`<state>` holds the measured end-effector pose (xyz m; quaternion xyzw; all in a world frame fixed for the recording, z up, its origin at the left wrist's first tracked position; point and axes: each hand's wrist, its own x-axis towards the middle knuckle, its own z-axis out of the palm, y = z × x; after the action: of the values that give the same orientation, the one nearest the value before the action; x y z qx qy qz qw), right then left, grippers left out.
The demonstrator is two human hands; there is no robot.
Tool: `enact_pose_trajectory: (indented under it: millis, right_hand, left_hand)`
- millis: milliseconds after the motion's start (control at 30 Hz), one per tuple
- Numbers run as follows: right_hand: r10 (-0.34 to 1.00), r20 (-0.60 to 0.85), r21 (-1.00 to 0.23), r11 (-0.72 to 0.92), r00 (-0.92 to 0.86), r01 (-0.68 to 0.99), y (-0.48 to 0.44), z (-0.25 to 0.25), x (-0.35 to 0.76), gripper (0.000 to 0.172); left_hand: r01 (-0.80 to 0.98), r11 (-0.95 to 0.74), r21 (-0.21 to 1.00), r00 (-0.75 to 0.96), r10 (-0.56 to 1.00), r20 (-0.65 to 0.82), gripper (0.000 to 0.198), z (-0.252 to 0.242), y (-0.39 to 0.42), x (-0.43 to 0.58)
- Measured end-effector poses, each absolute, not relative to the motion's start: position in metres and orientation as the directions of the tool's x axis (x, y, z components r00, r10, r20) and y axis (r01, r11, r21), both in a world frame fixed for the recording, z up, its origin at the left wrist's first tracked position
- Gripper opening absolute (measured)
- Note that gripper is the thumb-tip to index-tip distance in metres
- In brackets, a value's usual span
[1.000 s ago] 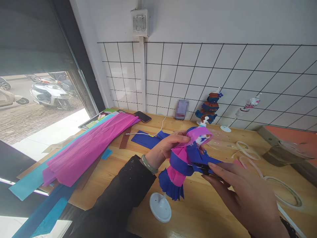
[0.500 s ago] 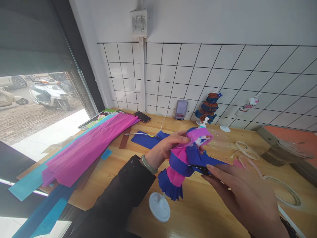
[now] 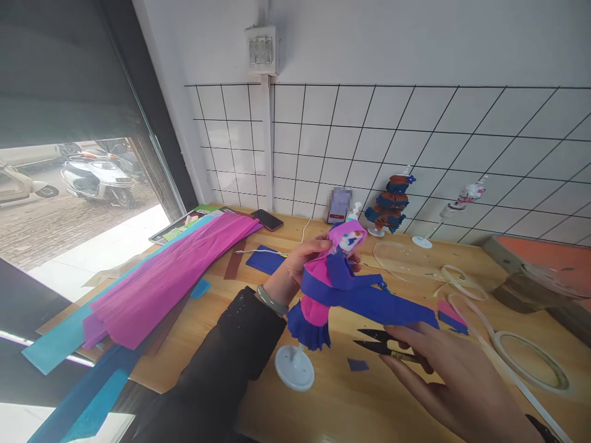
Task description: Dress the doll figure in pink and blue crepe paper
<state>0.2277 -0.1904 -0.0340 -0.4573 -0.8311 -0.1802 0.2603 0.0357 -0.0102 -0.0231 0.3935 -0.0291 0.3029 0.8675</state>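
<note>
My left hand (image 3: 293, 271) is closed round the upper part of a small figure dressed in pink and blue crepe paper (image 3: 316, 307). The figure stands tilted on a white round base (image 3: 294, 368). From its waist a long blue paper strip (image 3: 392, 306) stretches right. My right hand (image 3: 443, 363) grips black thread snips (image 3: 385, 346) below that strip, their blades apart and touching nothing. Under the snips, a small dark blue scrap (image 3: 357, 365) lies on the wooden table (image 3: 332, 406).
Pink paper sheets (image 3: 180, 271) lie at the left beside a black phone (image 3: 268, 219). Two more figures stand by the wall, one brown and blue (image 3: 391, 203), one white (image 3: 466, 195). Tape rolls (image 3: 530, 363) and an orange-topped box (image 3: 545, 258) are at the right.
My right hand with the snips has moved down, away from the figure, and the blades have opened. My left hand has shifted the figure left. A blue scrap now shows on the table.
</note>
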Motion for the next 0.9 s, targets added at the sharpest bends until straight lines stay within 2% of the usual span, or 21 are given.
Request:
enact_pose_trajectory:
  millis: [133, 200, 267, 433, 567, 667, 900]
  right_hand:
    - [0.877, 0.397, -0.094, 0.334, -0.272, 0.938, -0.188, -0.059, 0.245, 0.039]
    - [0.933, 0.287, -0.122, 0.262, -0.219, 0.957, -0.185, -0.072, 0.254, 0.034]
    - [0.952, 0.246, -0.123, 0.216, -0.182, 0.969, -0.183, -0.083, 0.261, 0.026]
    - [0.963, 0.222, -0.138, 0.187, -0.154, 0.973, -0.184, -0.099, 0.264, 0.024]
    - [0.969, 0.194, -0.150, 0.181, -0.151, 0.972, -0.186, -0.103, 0.260, 0.025]
    - [0.971, 0.200, -0.138, 0.164, -0.135, 0.977, -0.188, -0.107, 0.259, 0.026]
    - [0.935, 0.296, -0.041, 0.217, -0.196, 0.975, -0.190, -0.119, 0.263, 0.028]
  left_hand:
    - [-0.636, 0.464, 0.617, 0.740, 0.594, 0.316, 0.042, -0.019, -0.009, 0.027]
    - [-0.667, 0.429, 0.609, 0.695, 0.653, 0.301, 0.045, -0.018, -0.008, 0.024]
    - [-0.676, 0.408, 0.614, 0.670, 0.688, 0.280, 0.050, -0.018, -0.007, 0.022]
    - [-0.686, 0.393, 0.612, 0.661, 0.688, 0.300, 0.063, -0.021, -0.004, 0.018]
    - [-0.711, 0.375, 0.595, 0.637, 0.702, 0.319, 0.067, -0.021, -0.005, 0.017]
    - [-0.693, 0.359, 0.625, 0.639, 0.707, 0.303, 0.069, -0.015, -0.008, 0.016]
    - [-0.615, 0.326, 0.718, 0.733, 0.573, 0.367, 0.078, 0.006, -0.019, 0.024]
